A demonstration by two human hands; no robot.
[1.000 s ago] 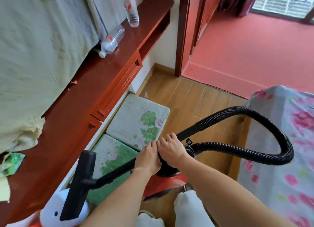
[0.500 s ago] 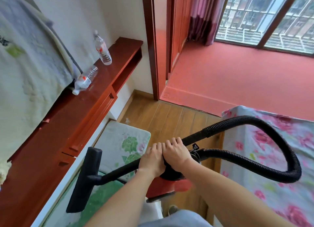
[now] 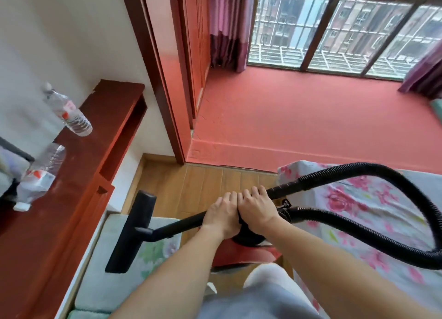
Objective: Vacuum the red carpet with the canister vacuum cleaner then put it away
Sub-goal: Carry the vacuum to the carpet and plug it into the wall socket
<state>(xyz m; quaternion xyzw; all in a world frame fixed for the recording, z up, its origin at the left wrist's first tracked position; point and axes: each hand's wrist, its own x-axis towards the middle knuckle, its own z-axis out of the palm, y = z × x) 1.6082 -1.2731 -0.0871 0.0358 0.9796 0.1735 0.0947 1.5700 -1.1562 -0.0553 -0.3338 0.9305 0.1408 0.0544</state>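
1. A clear water bottle (image 3: 69,113) stands upright on the red-brown table (image 3: 79,175) against the white wall
2. A second bottle (image 3: 39,175) lies on its side on the same table
3. A flower-print cushion (image 3: 102,283) lies on the wooden floor (image 3: 191,185) just beside the table
4. A floral bedspread (image 3: 354,199) covers the bed at right
5. Purple curtains (image 3: 227,27) hang beside the barred window (image 3: 299,27)

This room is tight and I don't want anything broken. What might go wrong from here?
1. With the left hand and right hand gripping the wand, the brush head hangs raised beside the sideboard; a swing might knock over the upright bottle.
2. The hose loops over the bed and might snag.
3. The carpet lies on a raised step; the canister might catch there.
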